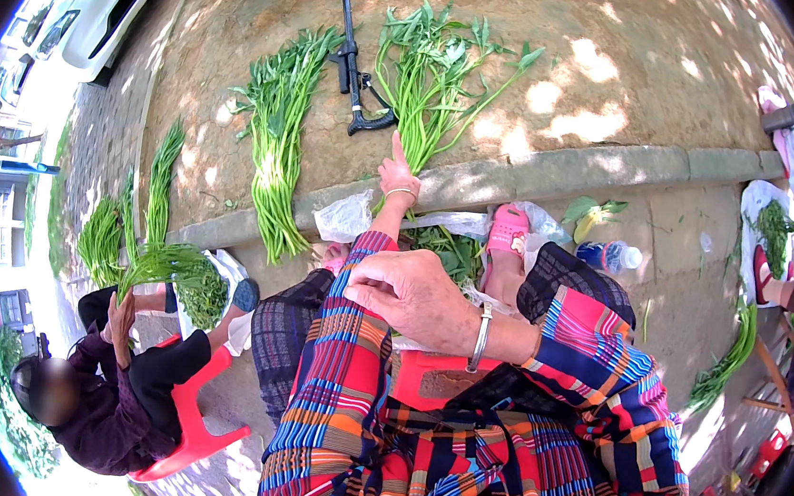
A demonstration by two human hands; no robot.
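Observation:
My left hand (396, 173), a thin bracelet at its wrist, reaches forward to the cut ends of a leafy bundle of water spinach (425, 107). Its index finger stretches along the stems and touches them; the far side of the hand is hidden. Over my left sleeve (336, 338) is my right hand (416, 298), wearing a silver bangle, with its fingers curled closed. Whether cloth is pinched in them cannot be seen. Left of that bundle lies a second, longer bundle of greens (279, 131). More loose leaves (449, 253) lie between my legs.
A black walking stick (348, 42) lies between the bundles, beyond the stone curb (556, 179). Clear plastic (343, 214) and a bottle (618, 257) are near my feet. At left another person (101, 392) on a red stool holds greens; a white car (85, 12) stands behind.

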